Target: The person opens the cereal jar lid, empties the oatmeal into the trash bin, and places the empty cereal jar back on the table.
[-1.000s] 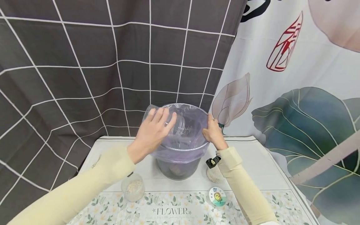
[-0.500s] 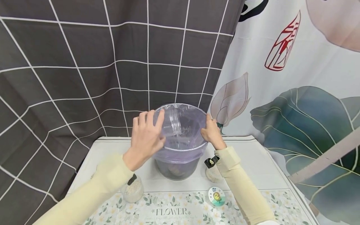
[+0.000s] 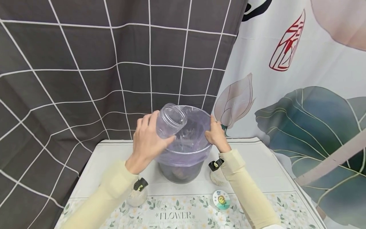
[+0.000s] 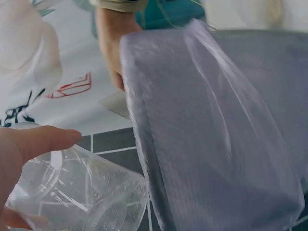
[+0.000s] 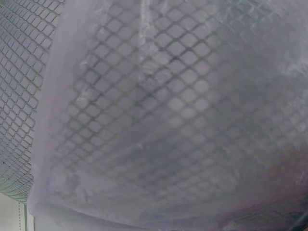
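In the head view my left hand (image 3: 146, 140) grips a clear jar (image 3: 167, 124) over the left rim of a mesh wastebasket (image 3: 180, 175). The jar is tilted, its threaded mouth facing right and towards me; I see nothing inside. A thin purple bin liner (image 3: 186, 160) lines the basket and folds over its rim. My right hand (image 3: 216, 135) holds the rim and liner at the right. Thumb and fingers of the left hand (image 4: 29, 149) wrap the jar (image 4: 103, 192) in the left wrist view. Liner (image 5: 168, 120) and mesh fill the right wrist view.
A jar with pale grains (image 3: 137, 197) stands front left, partly behind the left wrist strap. Another pale-filled jar (image 3: 218, 178) sits beside the right wrist. A round lid with a flower picture (image 3: 221, 199) lies on the floral tablecloth (image 3: 174, 219). Curtains hang behind.
The left hand tipped the jar down into the basket mouth, then turned it back up and left over the rim, its mouth now showing. The right hand stayed on the rim.
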